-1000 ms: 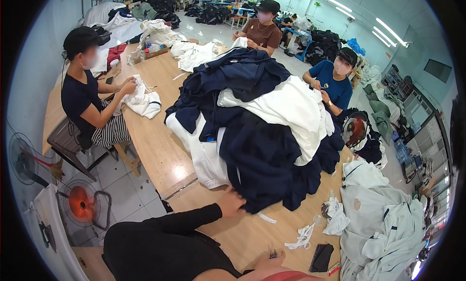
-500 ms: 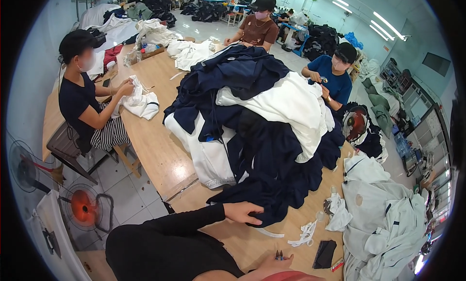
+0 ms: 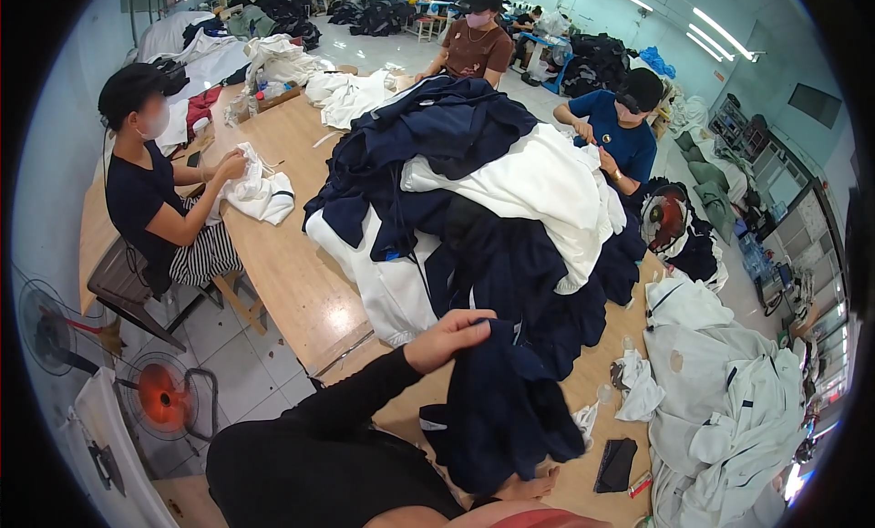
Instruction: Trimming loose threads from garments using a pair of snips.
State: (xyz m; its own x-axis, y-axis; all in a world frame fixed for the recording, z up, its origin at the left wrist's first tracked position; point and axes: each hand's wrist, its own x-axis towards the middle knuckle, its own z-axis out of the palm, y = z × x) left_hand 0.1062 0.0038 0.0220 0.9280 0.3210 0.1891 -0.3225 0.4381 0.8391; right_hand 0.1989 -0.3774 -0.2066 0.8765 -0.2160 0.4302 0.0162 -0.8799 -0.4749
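My left hand (image 3: 448,340) is closed on the edge of a navy garment (image 3: 501,409), holding it up off the table so that it hangs down in front of me. Below it, the cloth partly covers my right hand (image 3: 530,485), of which a few fingers show. The thread snips seen in that hand half a second ago are hidden by the cloth now. Just beyond rises a large heap of navy clothing (image 3: 519,264), with a white garment (image 3: 529,186) draped over it.
Pale grey garments (image 3: 720,391) pile up on the right. A dark flat piece (image 3: 615,465) and a small red-and-white object (image 3: 640,484) lie near my right hand. Co-workers sit left (image 3: 150,181), far (image 3: 477,49) and right (image 3: 615,136) around the table (image 3: 273,273). A fan (image 3: 162,396) stands lower left.
My left hand has taken hold of a navy garment and lifted it from the heap's near edge toward me. The cloth now covers much of my right hand and the white strips.
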